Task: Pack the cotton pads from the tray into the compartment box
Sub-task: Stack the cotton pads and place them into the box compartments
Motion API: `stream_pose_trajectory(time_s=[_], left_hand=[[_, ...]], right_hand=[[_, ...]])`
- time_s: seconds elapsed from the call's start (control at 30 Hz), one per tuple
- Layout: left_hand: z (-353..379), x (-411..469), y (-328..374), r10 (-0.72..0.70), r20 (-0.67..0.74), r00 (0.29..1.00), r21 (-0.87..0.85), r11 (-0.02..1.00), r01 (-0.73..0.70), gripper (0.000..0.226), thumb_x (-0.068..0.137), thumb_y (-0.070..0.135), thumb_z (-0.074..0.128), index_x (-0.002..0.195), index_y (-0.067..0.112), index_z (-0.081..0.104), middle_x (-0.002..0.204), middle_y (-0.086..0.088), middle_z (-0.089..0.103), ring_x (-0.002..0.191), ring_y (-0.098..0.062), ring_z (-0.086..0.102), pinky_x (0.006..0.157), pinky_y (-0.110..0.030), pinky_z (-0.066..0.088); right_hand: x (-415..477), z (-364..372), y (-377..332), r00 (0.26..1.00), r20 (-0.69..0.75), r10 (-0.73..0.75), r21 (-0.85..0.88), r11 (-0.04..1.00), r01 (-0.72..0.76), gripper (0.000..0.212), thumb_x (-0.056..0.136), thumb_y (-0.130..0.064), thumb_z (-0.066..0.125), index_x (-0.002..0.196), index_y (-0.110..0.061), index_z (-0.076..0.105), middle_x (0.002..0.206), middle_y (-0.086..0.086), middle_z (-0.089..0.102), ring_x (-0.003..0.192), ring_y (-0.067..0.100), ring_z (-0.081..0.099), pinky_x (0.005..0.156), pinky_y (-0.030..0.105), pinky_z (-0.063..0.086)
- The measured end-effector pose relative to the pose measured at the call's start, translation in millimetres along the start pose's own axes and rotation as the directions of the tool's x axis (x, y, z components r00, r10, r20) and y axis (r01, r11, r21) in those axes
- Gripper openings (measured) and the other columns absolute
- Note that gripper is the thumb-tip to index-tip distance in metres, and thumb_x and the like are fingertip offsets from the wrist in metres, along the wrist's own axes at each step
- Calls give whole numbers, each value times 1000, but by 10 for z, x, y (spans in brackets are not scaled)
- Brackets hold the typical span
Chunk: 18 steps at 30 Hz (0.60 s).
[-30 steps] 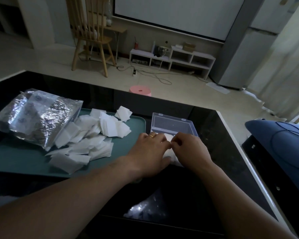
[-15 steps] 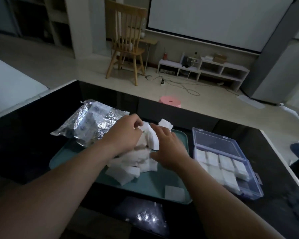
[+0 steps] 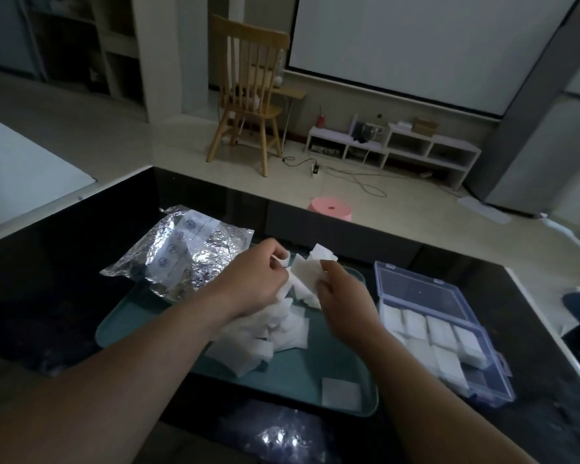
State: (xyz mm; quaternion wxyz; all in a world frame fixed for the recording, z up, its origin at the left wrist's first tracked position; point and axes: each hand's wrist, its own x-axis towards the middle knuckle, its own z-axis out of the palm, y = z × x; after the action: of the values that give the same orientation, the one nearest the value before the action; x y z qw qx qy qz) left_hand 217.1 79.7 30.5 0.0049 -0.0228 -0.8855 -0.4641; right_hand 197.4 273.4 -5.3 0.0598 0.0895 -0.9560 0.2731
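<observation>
1. Over the green tray [image 3: 295,373], the left hand [image 3: 255,279] and right hand [image 3: 342,293] each pinched white cotton pads [image 3: 307,279] from the pile.
2. More pads lay in the clear compartment box [image 3: 442,346] just beside the tray, on the black bench [image 3: 81,262].

wooden chair [image 3: 248,95], pink stool [image 3: 330,208] — pale floor [image 3: 148,142]

One tray [image 3: 292,380], one box [image 3: 498,395], one bag [image 3: 188,259], two hands [image 3: 252,279] [image 3: 345,296].

White cotton pads [image 3: 283,333], teal tray [image 3: 292,373], clear bluish compartment box [image 3: 493,393], crinkled silver foil bag [image 3: 185,259], glossy black tabletop [image 3: 47,279], pink stool [image 3: 331,209]
</observation>
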Motion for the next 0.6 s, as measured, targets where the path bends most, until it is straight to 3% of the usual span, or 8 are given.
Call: stream_pose_trajectory(time_s=[0.13, 0.27, 0.37, 0.47, 0.53, 0.6], left_hand=[[203, -46, 110, -80, 115, 990, -305, 946, 111, 36, 100, 33, 59, 135, 35, 51, 109, -6, 67, 93, -22, 70, 88, -45, 62], [474, -162, 323, -146, 403, 903, -657, 641, 397, 36, 102, 45, 58, 133, 28, 53, 113, -19, 62, 90, -32, 68, 90, -53, 59], [570, -198, 420, -88, 466, 880, -758, 472, 449, 30, 105, 38, 55, 127, 18, 54, 105, -17, 70, 88, -31, 71, 82, -50, 62], [494, -193, 405, -78, 483, 872, -797, 373, 475, 29, 106, 29, 53, 128, 11, 53, 106, -20, 71, 84, -32, 73, 64, -39, 60], [430, -185, 359, -68, 523, 849, -795, 321, 515, 35, 105, 31, 52, 128, 5, 57, 111, -24, 71, 96, -36, 72, 68, -42, 59], [406, -185, 317, -62, 548, 834, -791, 287, 541, 32, 104, 34, 52, 122, 9, 58, 111, -23, 70, 101, -38, 69, 74, -45, 60]], right_hand=[[-206, -270, 2, 997, -30, 65, 184, 981, -58, 15, 103, -27, 54, 114, -28, 64, 91, -9, 67, 77, 10, 63, 58, 25, 42], [-449, -441, -35, 995, -89, 48, 211, 977, -28, 8, 101, -29, 60, 107, -32, 66, 84, -11, 69, 74, 0, 63, 56, 13, 42], [-583, -472, -122, 999, -43, -12, 155, 988, 19, 19, 100, -47, 61, 117, -38, 63, 90, -16, 72, 76, -4, 66, 65, 18, 53], [-673, -541, -153, 996, 49, -72, 166, 984, 63, 43, 93, -46, 71, 131, -40, 52, 105, -24, 68, 88, -12, 63, 69, 6, 47], [-705, -596, -126, 992, 55, -114, 169, 980, 103, 47, 90, -42, 76, 129, -40, 51, 109, -27, 62, 99, -14, 58, 73, 5, 44], [-718, -629, -100, 990, 16, -140, 137, 981, 136, 34, 90, -45, 76, 118, -41, 56, 107, -26, 60, 102, -8, 56, 78, 11, 44]])
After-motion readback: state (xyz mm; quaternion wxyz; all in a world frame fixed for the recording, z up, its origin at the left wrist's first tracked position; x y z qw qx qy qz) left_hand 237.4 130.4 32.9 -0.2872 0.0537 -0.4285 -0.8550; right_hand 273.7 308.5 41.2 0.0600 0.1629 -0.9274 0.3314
